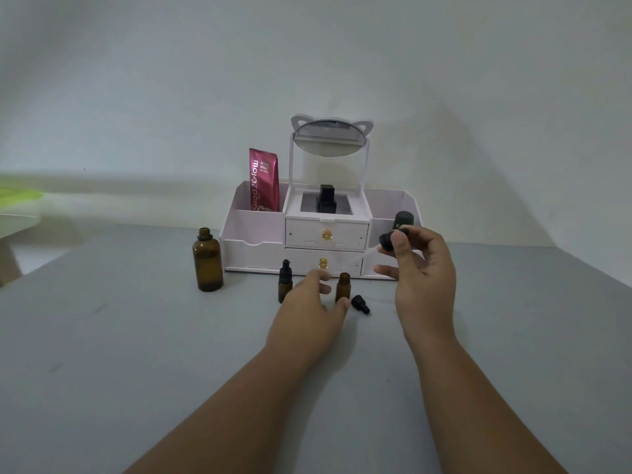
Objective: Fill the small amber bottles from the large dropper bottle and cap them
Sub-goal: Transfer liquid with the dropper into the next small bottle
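Observation:
The large amber bottle [207, 261] stands uncapped at the left on the grey table. My right hand [422, 271] holds its black dropper [387, 241] above the table, the glass tube slanting down to the left. An uncapped small amber bottle [343, 286] stands in the middle, and my left hand [313, 302] rests beside it with fingers apart, the thumb touching its base. A second small amber bottle [285, 281], capped with a black dropper top, stands just left of that hand. A loose small black dropper cap [360, 304] lies on the table to the right.
A white cosmetic organiser [325, 234] with two drawers, a cat-ear mirror [326, 136], a pink pouch [263, 181] and a black bottle [326, 198] stands at the back. A dark grey container [404, 218] sits in its right compartment. The table's left edge runs diagonally at the far left.

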